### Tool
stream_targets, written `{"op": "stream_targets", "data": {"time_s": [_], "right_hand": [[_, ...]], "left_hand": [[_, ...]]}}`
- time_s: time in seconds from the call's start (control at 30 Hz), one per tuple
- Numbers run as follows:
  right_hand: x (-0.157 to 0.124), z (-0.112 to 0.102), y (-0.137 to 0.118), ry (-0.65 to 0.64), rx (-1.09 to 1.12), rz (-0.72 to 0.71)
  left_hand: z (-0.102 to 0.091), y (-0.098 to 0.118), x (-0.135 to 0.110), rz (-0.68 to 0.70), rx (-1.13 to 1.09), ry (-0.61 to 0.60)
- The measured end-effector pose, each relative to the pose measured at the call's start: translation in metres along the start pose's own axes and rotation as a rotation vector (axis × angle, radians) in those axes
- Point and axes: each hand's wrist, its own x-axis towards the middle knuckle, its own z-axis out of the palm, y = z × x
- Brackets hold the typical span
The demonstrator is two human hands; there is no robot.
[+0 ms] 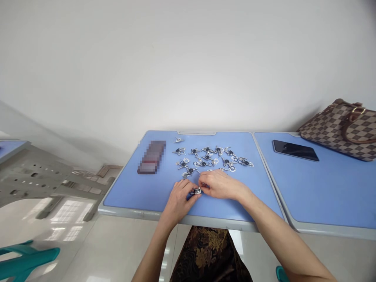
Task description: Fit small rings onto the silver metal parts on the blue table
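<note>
My left hand (180, 197) rests low over the blue desk (132, 192), its thumb and fingers closed round a small silver metal fitting (197, 191). Right beside it, my right hand (217, 183) has its fingertips pinched together at the upper right edge of that fitting. Whatever sits between those fingertips is too small or hidden to name. Beyond both hands lie several similar metal fittings (203, 163) with black round centres, thin levers and pale plates. A smaller silver piece (178, 140) lies apart at the back.
A dark reddish-brown, pixelated oblong item (152, 156) lies on the desk's left side. Across a narrow seam stands a second blue desk (329, 192), with a black phone (295, 150) and a checkered handbag (340, 129). A white wall (188, 70) rises behind.
</note>
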Motion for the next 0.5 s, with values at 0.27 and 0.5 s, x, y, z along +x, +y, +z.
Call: {"op": "stream_targets", "data": {"time_s": [0.27, 0.5], "right_hand": [[0.006, 0.006, 0.002, 0.083, -0.108, 0.060], [0.016, 0.023, 0.003, 0.062, -0.302, 0.056]], "left_hand": [[0.003, -0.004, 0.000, -0.004, -0.001, 0.021], [0.003, -0.003, 0.000, -0.009, 0.007, 0.009]]}}
